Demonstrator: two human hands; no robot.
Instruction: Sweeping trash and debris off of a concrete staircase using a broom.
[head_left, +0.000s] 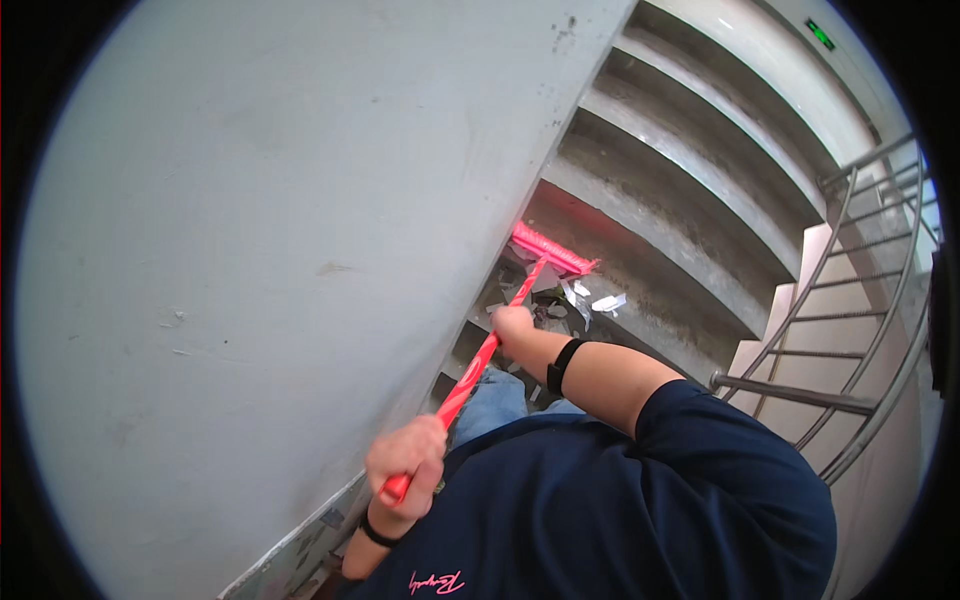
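Observation:
A red broom (555, 251) with pinkish-red bristles rests on a concrete stair step, its head close to the wall. My left hand (406, 469) is closed around the top end of the patterned red handle. Further down the handle, nearer the broom head, my right hand (513, 324) grips it. Torn white paper pieces (609, 303) and other flat scraps lie on the step just below the bristles. Some of the litter is hidden behind my right hand and forearm.
A pale grey wall (262, 225) runs along the left side of the stairs. Several concrete steps (675, 161) rise towards the top right. A metal railing (862, 315) borders the stairs on the right, and a green lit sign (820, 34) hangs at the upper right.

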